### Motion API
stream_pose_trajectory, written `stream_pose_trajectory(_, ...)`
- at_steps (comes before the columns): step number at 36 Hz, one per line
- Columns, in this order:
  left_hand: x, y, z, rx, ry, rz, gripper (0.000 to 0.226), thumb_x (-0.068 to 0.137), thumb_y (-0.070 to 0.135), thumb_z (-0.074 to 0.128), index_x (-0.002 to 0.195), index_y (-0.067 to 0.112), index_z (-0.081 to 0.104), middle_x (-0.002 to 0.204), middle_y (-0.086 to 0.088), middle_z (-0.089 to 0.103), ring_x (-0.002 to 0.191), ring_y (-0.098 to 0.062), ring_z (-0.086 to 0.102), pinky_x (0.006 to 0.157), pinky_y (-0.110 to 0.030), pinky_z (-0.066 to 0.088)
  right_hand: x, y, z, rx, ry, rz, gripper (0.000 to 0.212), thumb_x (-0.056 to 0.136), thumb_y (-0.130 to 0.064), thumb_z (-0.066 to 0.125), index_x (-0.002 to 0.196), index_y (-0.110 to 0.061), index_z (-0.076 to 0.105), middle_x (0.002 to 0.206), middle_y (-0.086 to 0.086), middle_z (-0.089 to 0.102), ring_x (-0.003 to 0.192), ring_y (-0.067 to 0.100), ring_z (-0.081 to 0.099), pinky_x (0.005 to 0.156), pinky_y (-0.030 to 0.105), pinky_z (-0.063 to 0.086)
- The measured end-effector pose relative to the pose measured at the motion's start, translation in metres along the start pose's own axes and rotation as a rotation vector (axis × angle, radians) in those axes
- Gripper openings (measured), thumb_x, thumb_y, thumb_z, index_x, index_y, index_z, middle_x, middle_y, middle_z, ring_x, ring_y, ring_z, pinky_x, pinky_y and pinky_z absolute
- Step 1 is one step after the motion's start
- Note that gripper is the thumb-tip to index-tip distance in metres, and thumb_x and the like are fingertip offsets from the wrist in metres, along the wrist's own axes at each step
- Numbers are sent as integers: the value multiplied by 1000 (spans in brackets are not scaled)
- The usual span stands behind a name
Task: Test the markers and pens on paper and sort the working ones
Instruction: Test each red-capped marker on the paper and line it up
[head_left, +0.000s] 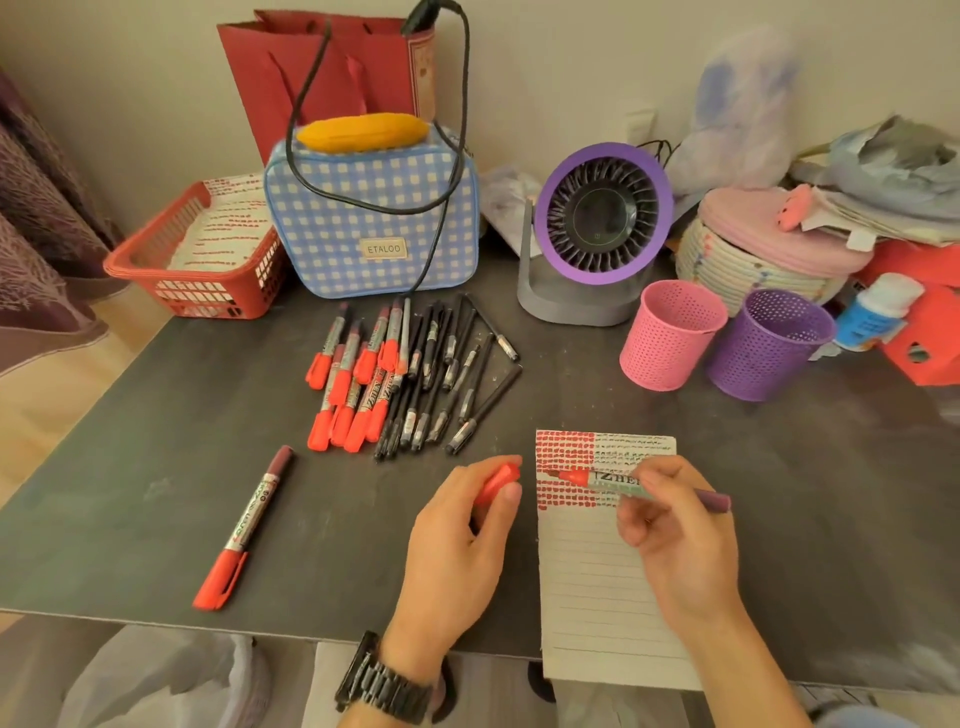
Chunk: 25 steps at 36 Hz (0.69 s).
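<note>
Head view: right hand (675, 525) pinches an uncapped red-tipped marker with grey printed barrel (631, 484), fingers wrapped mid-barrel. Marker's long axis runs approx 9-to-3 o'clock, tip pointing 9, dark butt end sticking out at 3. Tip sits on or just above the white lined notepad (602, 571), at the edge of the red test dabs; contact unclear. Left hand (462, 540) is curled round the marker's red plastic cap (498, 483), just beside the pad at its 9 o'clock, so cap mouth & tip nearly face each other. Recapping looks like a short push, L hand nearer.
</note>
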<state>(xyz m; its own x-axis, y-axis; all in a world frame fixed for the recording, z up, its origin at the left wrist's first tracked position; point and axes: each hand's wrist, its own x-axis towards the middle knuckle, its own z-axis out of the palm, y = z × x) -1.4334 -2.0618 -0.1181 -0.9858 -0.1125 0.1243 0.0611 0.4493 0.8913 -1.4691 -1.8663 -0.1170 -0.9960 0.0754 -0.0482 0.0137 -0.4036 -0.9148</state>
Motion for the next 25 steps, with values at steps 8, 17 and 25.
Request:
stream_pose_trajectory(8,-1,-3,1,-11,-11,-9,30,96,35,64,114,55,51,108,35,62,100,4,58,77,-4,40,-2,-3,3,-29,-18,-17,15,78,-12,59,67,-16,68,55,7,57,46,14,52,43,22,39)
stream_pose_trajectory(17,-1,-4,0,-10,-3,70,24,95,32,64,115,45,62,110,24,67,93,-13,63,74,-11,45,-4,-4,4,-76,-58,-26,13,79,-13,60,69,-13,68,61,15,59,48,16,55,45,22,40)
stream_pose_trajectory(25,-1,-5,0,18,-12,130,26,93,40,61,117,52,61,111,25,64,89,-13,62,70,-12,45,-6,-3,3,-138,-105,-55,12,82,-13,62,73,-15,70,65,14,65,53,18,60,46,21,43)
